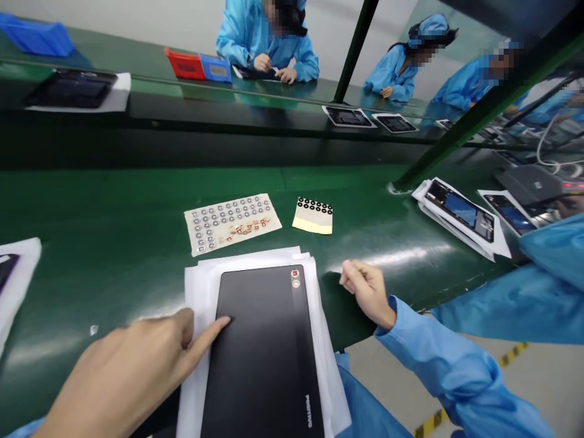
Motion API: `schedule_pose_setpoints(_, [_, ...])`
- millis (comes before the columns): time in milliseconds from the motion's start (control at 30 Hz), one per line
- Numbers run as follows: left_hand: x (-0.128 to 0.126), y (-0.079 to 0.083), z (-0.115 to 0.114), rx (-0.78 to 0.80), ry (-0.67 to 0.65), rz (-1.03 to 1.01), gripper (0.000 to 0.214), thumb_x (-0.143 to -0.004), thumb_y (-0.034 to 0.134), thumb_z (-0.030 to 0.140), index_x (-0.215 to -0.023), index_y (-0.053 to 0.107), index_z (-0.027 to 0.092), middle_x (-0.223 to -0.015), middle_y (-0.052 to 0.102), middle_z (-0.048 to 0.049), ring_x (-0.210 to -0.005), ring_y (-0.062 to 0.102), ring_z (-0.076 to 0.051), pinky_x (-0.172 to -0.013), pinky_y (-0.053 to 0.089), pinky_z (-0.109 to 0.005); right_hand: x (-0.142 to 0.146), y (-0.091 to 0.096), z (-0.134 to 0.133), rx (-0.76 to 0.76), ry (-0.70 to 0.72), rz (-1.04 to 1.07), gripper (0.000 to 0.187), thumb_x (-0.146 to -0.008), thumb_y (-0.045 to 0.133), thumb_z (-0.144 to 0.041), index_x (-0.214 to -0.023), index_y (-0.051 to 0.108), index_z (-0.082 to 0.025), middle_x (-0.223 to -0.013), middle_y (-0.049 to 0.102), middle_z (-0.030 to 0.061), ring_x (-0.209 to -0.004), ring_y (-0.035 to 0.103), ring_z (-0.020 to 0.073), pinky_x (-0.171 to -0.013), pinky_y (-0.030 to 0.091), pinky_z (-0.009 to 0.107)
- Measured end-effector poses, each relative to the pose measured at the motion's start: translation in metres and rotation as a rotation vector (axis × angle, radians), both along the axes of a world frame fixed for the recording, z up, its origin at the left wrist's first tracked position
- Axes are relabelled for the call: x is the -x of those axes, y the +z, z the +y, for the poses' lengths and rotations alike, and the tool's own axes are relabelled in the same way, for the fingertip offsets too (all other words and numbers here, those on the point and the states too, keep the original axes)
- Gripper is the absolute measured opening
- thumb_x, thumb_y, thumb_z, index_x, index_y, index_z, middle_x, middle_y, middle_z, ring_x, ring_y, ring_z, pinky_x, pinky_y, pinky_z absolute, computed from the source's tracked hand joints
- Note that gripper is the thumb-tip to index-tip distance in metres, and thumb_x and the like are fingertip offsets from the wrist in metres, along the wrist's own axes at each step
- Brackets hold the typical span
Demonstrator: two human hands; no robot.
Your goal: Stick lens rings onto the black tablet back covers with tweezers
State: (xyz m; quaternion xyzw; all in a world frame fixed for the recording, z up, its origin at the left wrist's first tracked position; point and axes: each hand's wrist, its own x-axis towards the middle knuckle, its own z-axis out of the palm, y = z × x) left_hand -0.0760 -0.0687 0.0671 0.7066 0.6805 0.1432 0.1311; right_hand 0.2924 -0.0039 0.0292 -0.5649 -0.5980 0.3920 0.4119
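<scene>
A black tablet (262, 353), its back face up with two small round camera stickers near the top right corner, lies on white sheets (196, 304) in front of me. My left hand (128, 371) reaches in from the lower left, one digit stretched out and its tip touching the tablet's left side. To the right of the tablet, my right hand (367, 289) is closed just above the table; anything between its fingers is hidden. Beyond the tablet lie a sheet of ring-shaped stickers (219, 234) and a smaller sheet with black round stickers (312, 222).
Opened tablets on white sheets (460, 210) lie at the right, near a co-worker's blue sleeve (493, 310). A green post (438, 146) slants up there. Across the raised ledge are a red bin (185, 65), blue bins (216, 69) and co-workers in blue.
</scene>
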Motion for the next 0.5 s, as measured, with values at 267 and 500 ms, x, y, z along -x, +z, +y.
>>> schedule_pose_setpoints(267, [-0.082, -0.006, 0.058, 0.001, -0.394, -0.341, 0.021, -0.105, 0.046, 0.035, -0.097, 0.063, 0.026, -0.094, 0.069, -0.0013, -0.085, 0.066, -0.019, -0.077, 0.05, -0.033, 0.024, 0.05, 0.008, -0.161, 0.594, -0.592, 0.023, -0.109, 0.041, -0.034, -0.12, 0.054, -0.019, -0.105, 0.066, 0.0081, -0.087, 0.063, 0.0186, -0.076, 0.051, 0.033])
schedule_pose_setpoints(500, [-0.088, -0.026, 0.06, -0.047, -0.412, -0.455, 0.017, -0.105, 0.047, 0.025, -0.102, 0.064, 0.023, -0.1, 0.066, -0.0032, -0.098, 0.063, -0.02, -0.089, 0.049, -0.035, 0.022, 0.039, 0.01, -0.549, 0.736, -0.985, 0.029, -0.111, 0.039, -0.03, -0.131, 0.054, -0.014, -0.093, 0.068, 0.0073, -0.079, 0.065, 0.0184, -0.063, 0.048, 0.031])
